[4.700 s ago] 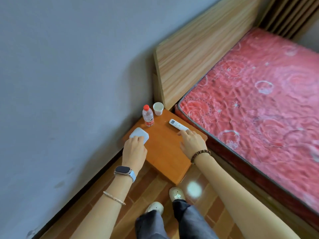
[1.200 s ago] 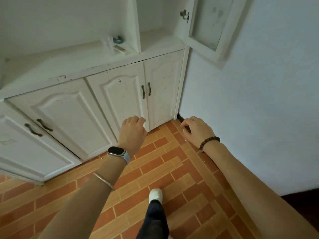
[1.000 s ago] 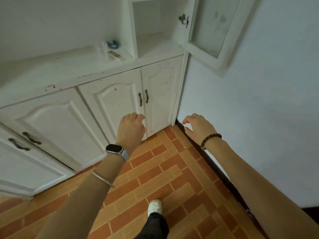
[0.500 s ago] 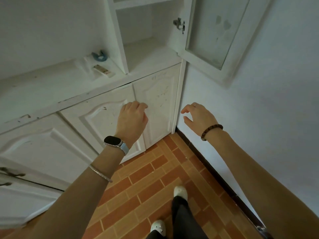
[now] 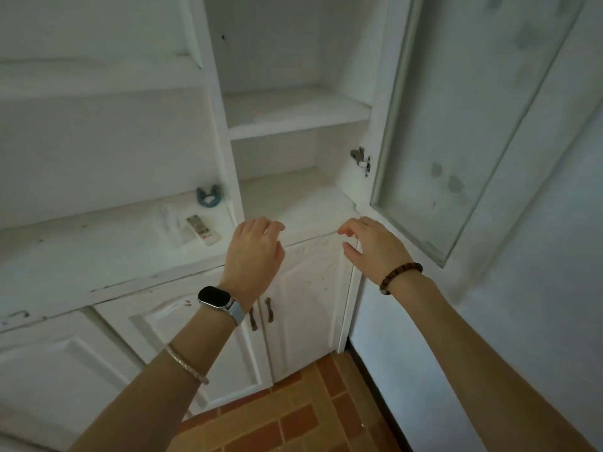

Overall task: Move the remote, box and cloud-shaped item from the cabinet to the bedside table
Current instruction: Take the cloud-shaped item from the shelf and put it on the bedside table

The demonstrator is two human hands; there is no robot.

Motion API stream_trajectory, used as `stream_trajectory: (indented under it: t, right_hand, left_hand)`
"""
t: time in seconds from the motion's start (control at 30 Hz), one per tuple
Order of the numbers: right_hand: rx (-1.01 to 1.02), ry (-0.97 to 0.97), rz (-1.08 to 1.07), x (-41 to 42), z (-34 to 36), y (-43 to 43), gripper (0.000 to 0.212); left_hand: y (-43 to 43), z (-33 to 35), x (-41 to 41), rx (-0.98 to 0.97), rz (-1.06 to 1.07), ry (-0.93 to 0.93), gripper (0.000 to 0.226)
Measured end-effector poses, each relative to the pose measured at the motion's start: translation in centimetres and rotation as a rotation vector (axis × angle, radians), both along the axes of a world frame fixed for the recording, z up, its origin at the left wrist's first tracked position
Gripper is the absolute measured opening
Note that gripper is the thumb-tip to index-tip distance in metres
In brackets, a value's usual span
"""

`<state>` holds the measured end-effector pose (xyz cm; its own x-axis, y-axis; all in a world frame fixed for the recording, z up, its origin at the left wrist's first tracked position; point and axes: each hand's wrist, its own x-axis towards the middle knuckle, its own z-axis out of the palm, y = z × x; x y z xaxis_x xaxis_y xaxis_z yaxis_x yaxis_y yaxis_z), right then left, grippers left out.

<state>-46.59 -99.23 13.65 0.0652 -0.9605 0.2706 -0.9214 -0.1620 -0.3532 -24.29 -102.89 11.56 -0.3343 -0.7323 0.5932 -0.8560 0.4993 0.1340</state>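
Note:
A white remote (image 5: 203,230) with coloured buttons lies flat on the white cabinet counter (image 5: 98,256). Just left of it stands a pale, blurry white item (image 5: 170,217) whose shape I cannot make out. A small blue curved item (image 5: 208,197) sits behind them against the upright panel. My left hand (image 5: 253,256) hovers open at the counter's edge, right of the remote and not touching it. My right hand (image 5: 372,247) is open too, near the open shelf compartment (image 5: 293,197). Both hands hold nothing.
A glass cabinet door (image 5: 456,125) stands swung open on the right, beside my right hand. Above is an upper shelf (image 5: 293,115). Lower cabinet doors (image 5: 293,321) with dark handles are shut. A wall (image 5: 522,321) closes in the right side; brick-pattern floor (image 5: 293,419) lies below.
I have turned from the bedside table and walked up to the cabinet. Both empty hands rose from floor level to the counter edge; the view tilted upward.

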Motion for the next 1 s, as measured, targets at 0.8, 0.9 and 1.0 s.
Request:
stream_trajectory:
  t: [0.8, 0.9, 1.0]
  right_hand:
    - [-0.607, -0.028, 0.157, -3.1, 27.8, -18.7, 0.029]
    - [-0.696, -0.042, 0.164, -3.2, 30.7, -20.9, 0.029]
    - [-0.74, -0.03, 0.165, -3.4, 33.1, -23.0, 0.031]
  left_hand:
    - [-17.0, 27.8, -3.2, -0.61, 0.025, 0.04, 0.028]
    - [-19.1, 31.3, -3.4, -0.692, 0.031, 0.023, 0.028]
    - [-21.2, 34.2, -3.5, -0.734, 0.045, 0.007, 0.027]
